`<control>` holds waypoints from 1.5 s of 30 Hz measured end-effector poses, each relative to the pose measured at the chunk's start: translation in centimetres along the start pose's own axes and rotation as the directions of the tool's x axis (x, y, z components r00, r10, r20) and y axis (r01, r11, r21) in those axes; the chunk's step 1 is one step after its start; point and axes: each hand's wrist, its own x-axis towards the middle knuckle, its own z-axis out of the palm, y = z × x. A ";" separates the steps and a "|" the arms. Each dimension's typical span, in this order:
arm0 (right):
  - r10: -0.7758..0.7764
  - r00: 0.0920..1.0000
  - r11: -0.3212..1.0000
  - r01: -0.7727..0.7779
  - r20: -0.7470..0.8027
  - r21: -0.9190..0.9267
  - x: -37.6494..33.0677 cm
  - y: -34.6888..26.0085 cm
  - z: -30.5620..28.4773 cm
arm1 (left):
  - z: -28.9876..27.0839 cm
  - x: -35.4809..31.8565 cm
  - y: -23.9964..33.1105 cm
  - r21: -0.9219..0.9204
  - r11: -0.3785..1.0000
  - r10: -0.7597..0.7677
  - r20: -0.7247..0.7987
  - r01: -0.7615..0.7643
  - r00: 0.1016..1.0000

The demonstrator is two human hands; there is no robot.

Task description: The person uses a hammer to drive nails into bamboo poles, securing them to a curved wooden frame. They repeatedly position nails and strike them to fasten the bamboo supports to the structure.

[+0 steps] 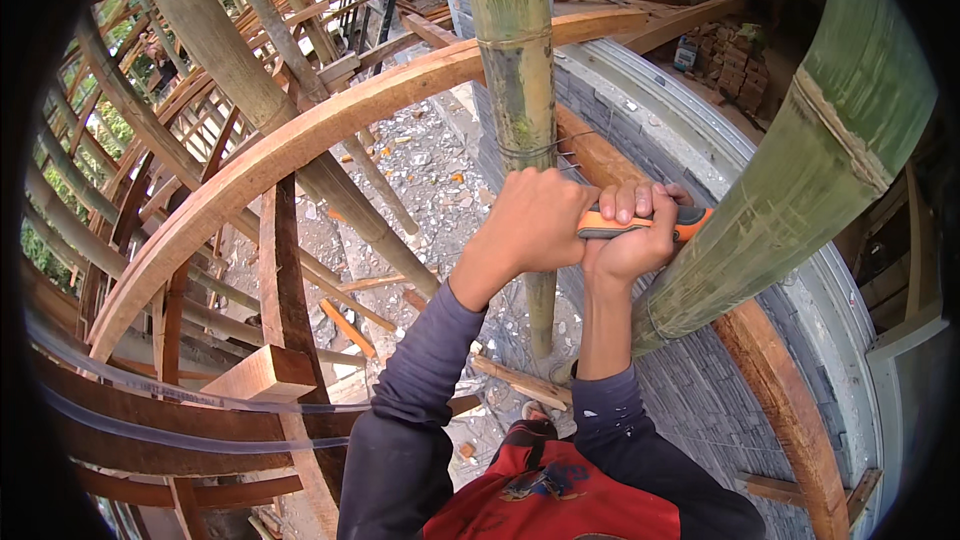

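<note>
Right now both my hands are bunched up together at the upright bamboo pole (520,70), just below the loop of thin wire (560,150) wrapped around it. My right hand (630,240) is clenched around an orange and grey tool handle (640,224), fingers curled over the top; the handle runs sideways and its orange end pokes out toward the thick green bamboo pole (800,180) slanting on my right. My left hand (530,225) is closed in a fist and pressed against the near end of the same handle, touching the right hand; whether it wraps the handle or just braces it, I cannot tell. The working end of the tool is hidden behind my hands, so what kind of tool it is stays unclear. The handle looks like stiff moulded plastic with a grippy orange sleeve, probably light and not slippery, best held mid-handle as the right hand does. The wire looks thin and springy, likely sharp at the ends. The bamboo is rigid, smooth-skinned, mottled green and brown. A curved wooden beam (330,130) arcs across behind the pole, over rubble on the ground (420,170) far below. A grey slate-clad curved wall (720,380) sits under my right arm.
</note>
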 end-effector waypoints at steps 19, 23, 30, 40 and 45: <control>0.197 0.980 0.977 -0.197 0.013 0.079 1.0 0.7 0.3 | 0.4 0.6 -0.4 0.080 0.991 -0.106 -0.064 0.110 0.992; 0.823 0.565 0.534 -0.743 0.049 -0.403 -3.0 4.1 -1.3 | 3.4 -6.2 -0.2 -0.261 0.651 -0.755 -0.118 0.713 0.645; 0.637 0.765 0.762 -0.606 0.098 -0.229 -2.5 0.6 -1.5 | 3.0 -6.5 3.2 -0.128 0.820 -0.573 -0.187 0.559 0.798; 0.381 0.924 0.923 -0.377 0.037 -0.073 -1.2 3.1 1.1 | 1.4 -3.0 -0.8 0.077 0.949 -0.269 -0.304 0.305 0.914; 0.793 0.609 0.565 -0.711 0.037 -0.419 -4.4 2.7 -1.6 | 4.7 -9.7 1.8 -0.168 0.707 -0.707 -0.170 0.687 0.687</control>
